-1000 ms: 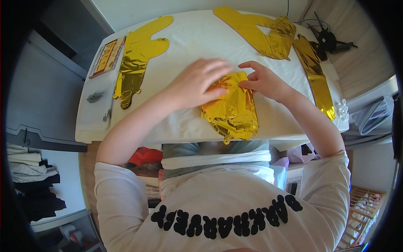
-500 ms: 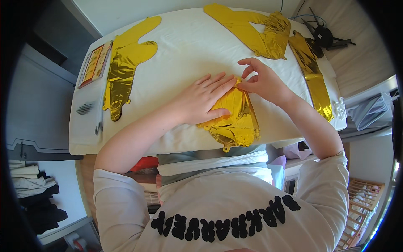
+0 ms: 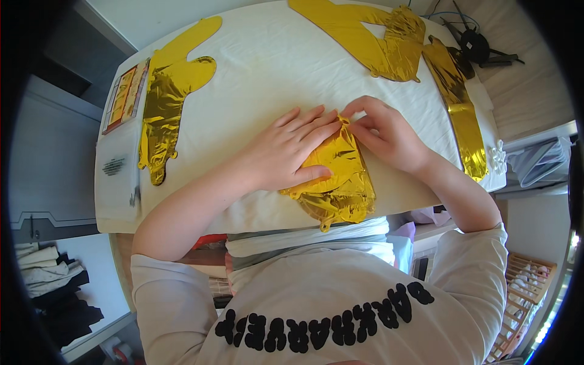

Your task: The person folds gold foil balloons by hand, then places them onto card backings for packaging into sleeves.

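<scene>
The folded gold foil balloon lay at the near edge of the white-covered tabletop, in front of the person. The left hand rested flat on it, its grip spread out, fingers straight and thumb apart. The right hand curled at the top corner, thumb and forefinger close together; whether its grip had hold of the foil, I could not tell. Another gold balloon lay flat to the left.
</scene>
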Motion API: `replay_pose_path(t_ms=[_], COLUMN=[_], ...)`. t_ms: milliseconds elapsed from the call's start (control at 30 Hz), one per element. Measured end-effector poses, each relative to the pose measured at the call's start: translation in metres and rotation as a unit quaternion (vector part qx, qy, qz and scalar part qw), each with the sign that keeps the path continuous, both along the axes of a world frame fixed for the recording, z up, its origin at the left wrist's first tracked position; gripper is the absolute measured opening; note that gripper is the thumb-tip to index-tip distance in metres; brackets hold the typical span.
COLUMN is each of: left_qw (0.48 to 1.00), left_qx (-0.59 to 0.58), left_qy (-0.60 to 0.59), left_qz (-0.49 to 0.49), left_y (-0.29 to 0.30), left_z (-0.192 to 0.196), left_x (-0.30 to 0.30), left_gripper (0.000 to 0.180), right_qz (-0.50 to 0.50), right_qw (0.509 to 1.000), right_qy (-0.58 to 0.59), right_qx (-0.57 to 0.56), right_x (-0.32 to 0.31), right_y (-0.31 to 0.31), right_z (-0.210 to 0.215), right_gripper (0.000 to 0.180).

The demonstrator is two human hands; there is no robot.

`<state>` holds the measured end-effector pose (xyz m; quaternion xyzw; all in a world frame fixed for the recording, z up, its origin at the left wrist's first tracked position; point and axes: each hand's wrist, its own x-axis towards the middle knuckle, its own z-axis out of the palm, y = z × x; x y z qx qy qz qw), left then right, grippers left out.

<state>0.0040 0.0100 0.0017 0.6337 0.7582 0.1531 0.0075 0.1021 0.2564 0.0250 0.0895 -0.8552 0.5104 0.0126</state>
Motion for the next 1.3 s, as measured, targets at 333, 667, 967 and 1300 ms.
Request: replay_pose_path(t_ms=[333, 667, 967, 1300], left_qw=[1.000, 0.995, 0.984, 0.998], left_qx=[0.007, -0.005, -0.037, -0.028], left_qy=[-0.018, -0.100, -0.170, -0.029], left_qz=[0.004, 0.003, 0.024, -0.048], left_y=[0.001, 0.000, 0.016, 0.026], left_z=[0.005, 0.017, 0.042, 0.008], left_x=[0.000, -0.006, -0.035, -0.029], left_gripper=[0.074, 0.067, 0.052, 0.058], right_qz=[0.090, 0.076, 0.080, 0.103], right_qw=[0.925, 0.930, 0.926, 0.915], right_qy=[0.282, 0.256, 0.258, 0.297], right_qx=[0.240, 0.252, 0.264, 0.252], right_x=[0.002, -0.001, 0.000, -0.002], right_y=[0.015, 0.014, 0.016, 0.017], right_z=[-0.008, -0.010, -0.010, -0.009], right_gripper=[0.019, 0.024, 0.025, 0.026])
